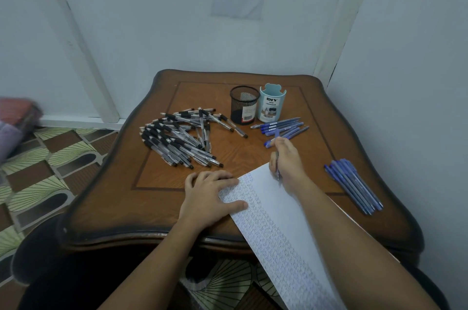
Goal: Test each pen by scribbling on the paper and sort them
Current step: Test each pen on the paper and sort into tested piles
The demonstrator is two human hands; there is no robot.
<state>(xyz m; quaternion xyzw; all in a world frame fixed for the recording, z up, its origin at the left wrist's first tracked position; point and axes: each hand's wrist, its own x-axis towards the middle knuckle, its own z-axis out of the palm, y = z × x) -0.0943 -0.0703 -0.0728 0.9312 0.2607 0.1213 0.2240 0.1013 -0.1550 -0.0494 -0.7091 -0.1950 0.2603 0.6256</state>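
While the left hand (211, 194) is pressing flat, fingers spread, on the paper (273, 221) at lower centre, the right hand (287, 165) is pinching a blue pen (277, 157), tip to the sheet, apparently testing it. Next it likely needs laying with the blue pens (353, 187) at right.

A person's left forearm (152, 266) and right forearm (354, 241), both bare from the wrist back to the picture's lower edge, left hand (210, 195) and right hand (288, 160) bare too, black clothing (63, 271) across the lap beneath them, plain, matte, too dim for detail
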